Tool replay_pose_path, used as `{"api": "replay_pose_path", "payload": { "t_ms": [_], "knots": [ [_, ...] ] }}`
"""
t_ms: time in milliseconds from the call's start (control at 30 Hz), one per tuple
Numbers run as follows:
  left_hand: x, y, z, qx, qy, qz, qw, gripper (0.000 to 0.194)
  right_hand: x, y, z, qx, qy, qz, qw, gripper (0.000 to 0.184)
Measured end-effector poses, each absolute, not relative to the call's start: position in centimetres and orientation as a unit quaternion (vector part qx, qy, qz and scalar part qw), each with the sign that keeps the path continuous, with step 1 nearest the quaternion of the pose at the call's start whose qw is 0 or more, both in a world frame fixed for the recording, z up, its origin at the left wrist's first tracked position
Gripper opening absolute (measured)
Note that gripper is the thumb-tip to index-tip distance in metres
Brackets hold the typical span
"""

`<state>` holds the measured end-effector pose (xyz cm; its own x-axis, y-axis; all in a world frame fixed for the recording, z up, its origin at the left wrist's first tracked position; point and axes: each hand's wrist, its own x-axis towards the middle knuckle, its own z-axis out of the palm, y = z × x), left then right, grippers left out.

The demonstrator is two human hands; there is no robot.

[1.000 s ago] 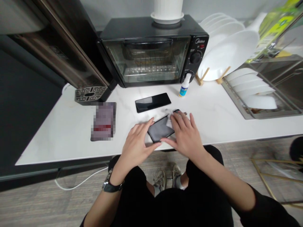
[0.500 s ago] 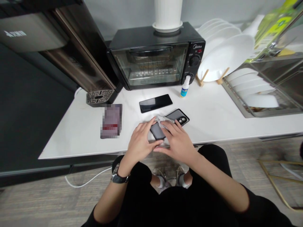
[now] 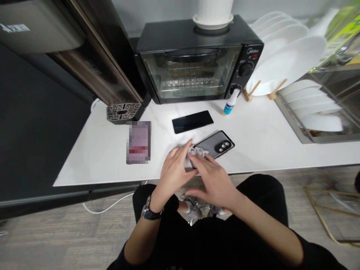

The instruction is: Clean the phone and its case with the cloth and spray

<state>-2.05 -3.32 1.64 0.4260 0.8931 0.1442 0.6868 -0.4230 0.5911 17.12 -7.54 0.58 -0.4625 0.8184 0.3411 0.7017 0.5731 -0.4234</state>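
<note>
Head view, lower centre of frame: your left hand (image 3: 174, 173) has its fingers curled, clamping a crumpled cloth (image 3: 197, 152) onto the near end of a gray-cased smartphone (image 3: 216, 144); your right hand (image 3: 213, 187) has its fingers spread apart. Risk: uneven pressure could skid the smartphone toward the near edge of the surface (image 3: 261, 138).

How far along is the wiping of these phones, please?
Done, it seems: the black phone lies apart near the oven. In hand: the left hand pinches a cloth on the grey phone, the right hand beside it. Left: the phone's camera end, uncovered.
</note>
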Motion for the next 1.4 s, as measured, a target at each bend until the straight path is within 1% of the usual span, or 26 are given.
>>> {"api": "replay_pose_path", "payload": {
  "t_ms": [67,133,300,367,533,633,733,833,900,1000,1067,1133,1200,1267,1300,1400],
  "knots": [
    [-2.1,-3.4,1.7,0.808,0.494,0.226,0.229,0.096,16.6,-7.7,0.6,-0.417,-0.867,0.118,0.247,0.104],
    [-2.2,-3.5,1.7,0.807,0.498,0.225,0.225,0.1,17.6,-7.3,0.5,-0.418,-0.871,0.102,0.237,0.102],
    [-1.8,-3.7,1.9,0.813,0.492,0.219,0.22,0.108,22.6,-4.9,0.3,-0.497,-0.838,0.032,0.222,0.083],
    [-1.5,-3.7,2.1,0.811,0.5,0.213,0.217,0.11,23.6,-4.5,0.1,-0.519,-0.826,0.017,0.22,0.08],
    [-0.6,-3.3,2.3,0.805,0.517,0.198,0.213,0.117,23.9,-5.1,-0.6,-0.554,-0.799,-0.008,0.233,0.082],
    [-0.3,-3.2,2.4,0.803,0.521,0.194,0.215,0.119,23.3,-5.4,-0.9,-0.548,-0.801,0.001,0.24,0.091],
    [-0.3,-3.2,2.5,0.801,0.527,0.192,0.21,0.116,21.6,-6.0,-0.8,-0.491,-0.836,0.04,0.243,0.098],
    [-0.4,-3.2,2.4,0.805,0.526,0.185,0.204,0.104,19.7,-6.7,-0.4,-0.41,-0.876,0.092,0.237,0.103],
    [-0.5,-3.3,2.4,0.812,0.517,0.181,0.199,0.099,19.4,-6.8,0.1,-0.392,-0.884,0.109,0.229,0.096],
    [-0.6,-3.3,2.3,0.821,0.508,0.179,0.19,0.101,21.5,-6.1,0.7,-0.425,-0.874,0.098,0.214,0.077],
    [-0.6,-3.3,2.2,0.824,0.505,0.177,0.184,0.102,23.5,-5.4,0.9,-0.487,-0.844,0.062,0.217,0.071],
    [-0.7,-3.3,2.1,0.828,0.502,0.177,0.178,0.103,24.7,-4.8,0.8,-0.547,-0.807,0.028,0.223,0.071],
    [-0.8,-3.2,2.0,0.83,0.495,0.181,0.18,0.104,24.2,-4.8,0.6,-0.572,-0.788,0.017,0.226,0.078],
    [-1.0,-3.1,1.9,0.832,0.485,0.19,0.188,0.101,22.2,-5.3,0.5,-0.565,-0.791,0.03,0.234,0.087],
    [-1.1,-3.1,1.8,0.833,0.481,0.193,0.193,0.098,20.8,-5.7,0.5,-0.551,-0.798,0.044,0.241,0.088],
    [-1.4,-3.1,1.6,0.832,0.478,0.197,0.201,0.089,17.3,-7.0,0.8,-0.49,-0.826,0.104,0.257,0.081]
  ]
}}
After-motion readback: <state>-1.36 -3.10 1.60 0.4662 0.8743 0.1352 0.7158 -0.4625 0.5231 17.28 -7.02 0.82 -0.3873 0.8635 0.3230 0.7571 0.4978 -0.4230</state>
